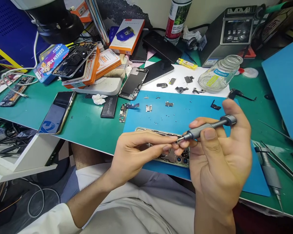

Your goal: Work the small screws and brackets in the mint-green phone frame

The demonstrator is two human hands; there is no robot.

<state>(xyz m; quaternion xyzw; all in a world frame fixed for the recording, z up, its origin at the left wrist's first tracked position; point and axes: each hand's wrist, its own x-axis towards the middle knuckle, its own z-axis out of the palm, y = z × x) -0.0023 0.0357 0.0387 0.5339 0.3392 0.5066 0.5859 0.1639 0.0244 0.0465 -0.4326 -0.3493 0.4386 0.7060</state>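
— Now, item one: what do my hands hold?

— Right hand (219, 156): clenched round a grey screwdriver (207, 127), shaft held nearly level, thumb and forefinger on the knurled grip, the cap against the upper fingers. Left hand (134, 152): fingertips pinched at the driver's tip, as I judge to steady it or a small part there; whether anything sits between them I cannot tell.

— Item two: what lies beneath?

— An opened phone frame (161, 152), flat on the blue mat (171, 113) at the near edge of the table (88, 123), directly under both hands, partly hidden by them.

— Item three: surroundings?

— Small brackets (169, 104) spread apart on the mat, likely so each stays findable; a glass jar (219, 76) on its side beyond; a second driver (270, 172) to the right.
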